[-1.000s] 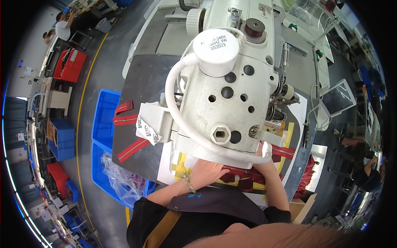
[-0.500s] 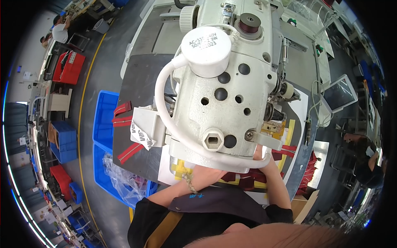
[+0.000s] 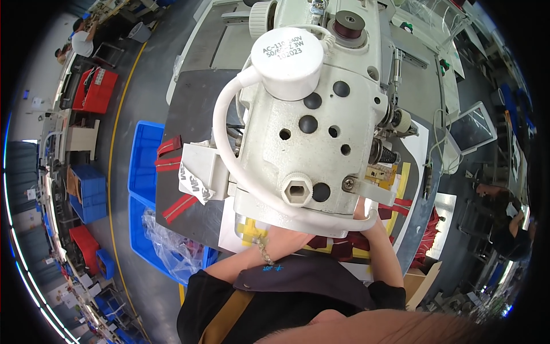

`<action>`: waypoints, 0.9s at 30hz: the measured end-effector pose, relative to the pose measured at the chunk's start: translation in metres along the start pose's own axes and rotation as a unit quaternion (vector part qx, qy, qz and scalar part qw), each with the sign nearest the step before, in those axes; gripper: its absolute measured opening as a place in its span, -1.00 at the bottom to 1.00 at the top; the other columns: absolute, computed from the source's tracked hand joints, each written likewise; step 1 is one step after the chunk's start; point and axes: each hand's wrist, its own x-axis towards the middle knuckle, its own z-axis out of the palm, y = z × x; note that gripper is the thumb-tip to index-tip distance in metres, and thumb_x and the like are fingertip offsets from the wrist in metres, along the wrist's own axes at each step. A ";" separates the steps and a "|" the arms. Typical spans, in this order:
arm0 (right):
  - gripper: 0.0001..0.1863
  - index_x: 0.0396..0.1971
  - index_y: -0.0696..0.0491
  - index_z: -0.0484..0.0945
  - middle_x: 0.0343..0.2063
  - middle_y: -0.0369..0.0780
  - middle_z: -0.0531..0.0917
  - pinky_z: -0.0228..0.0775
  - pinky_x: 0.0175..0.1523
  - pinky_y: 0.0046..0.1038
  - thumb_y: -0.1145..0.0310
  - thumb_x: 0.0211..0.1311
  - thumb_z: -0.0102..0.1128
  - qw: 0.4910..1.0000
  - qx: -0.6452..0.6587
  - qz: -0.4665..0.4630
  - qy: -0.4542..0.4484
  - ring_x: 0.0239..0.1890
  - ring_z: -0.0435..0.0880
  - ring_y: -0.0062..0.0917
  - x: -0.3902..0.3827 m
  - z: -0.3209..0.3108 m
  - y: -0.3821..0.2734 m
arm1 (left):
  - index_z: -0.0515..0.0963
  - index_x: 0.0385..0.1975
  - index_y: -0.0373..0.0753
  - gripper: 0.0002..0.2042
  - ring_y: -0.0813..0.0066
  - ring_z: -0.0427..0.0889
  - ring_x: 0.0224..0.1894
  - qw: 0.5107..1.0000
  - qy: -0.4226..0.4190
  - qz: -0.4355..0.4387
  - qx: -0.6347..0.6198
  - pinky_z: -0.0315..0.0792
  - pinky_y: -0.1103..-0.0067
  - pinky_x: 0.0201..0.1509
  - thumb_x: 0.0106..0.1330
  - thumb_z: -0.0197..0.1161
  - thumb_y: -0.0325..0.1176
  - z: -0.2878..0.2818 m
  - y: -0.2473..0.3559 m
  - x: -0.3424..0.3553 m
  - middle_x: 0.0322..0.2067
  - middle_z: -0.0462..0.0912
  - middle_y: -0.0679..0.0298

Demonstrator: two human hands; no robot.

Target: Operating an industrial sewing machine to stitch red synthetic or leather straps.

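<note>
A large white industrial sewing machine (image 3: 266, 155) fills the middle of the view, with a spool of dark red thread (image 3: 349, 26) on top. My left hand (image 3: 288, 242) reaches under the machine's near end from the left, a beaded bracelet (image 3: 263, 252) on its wrist. From the right, my right hand (image 3: 368, 225) goes under the same end. The machine head hides the fingers of both hands. Dark red fabric pieces (image 3: 342, 249) lie between my hands, over a yellow-edged sheet. A red zipper strip (image 3: 403, 207) sticks out just right of my right hand.
Red zipper strips (image 3: 179, 208) lie on the dark table (image 3: 195, 109) at left. Blue bins (image 3: 148, 163) stand beside it, one with clear plastic bags (image 3: 169, 241). A heap of red strips (image 3: 429, 238) and a cardboard box (image 3: 421, 284) are at right. A screen (image 3: 472, 129) stands beyond.
The view has shifted slightly, so the machine sits a little differently in the picture. Both hands stay at nearly the same place under its near end.
</note>
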 end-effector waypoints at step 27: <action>-0.54 -0.13 -0.01 0.60 -0.01 -0.22 0.54 0.34 0.13 -0.27 0.46 -0.20 0.27 0.999 -0.037 -0.022 0.009 -0.03 0.52 -0.34 0.002 -0.001 -0.009 | 0.50 -0.06 -0.16 -0.68 0.25 0.55 -0.11 1.000 -0.018 -0.004 -0.010 0.41 0.36 -0.02 0.20 0.12 -0.22 -0.005 0.000 -0.002 -0.19 0.58 0.23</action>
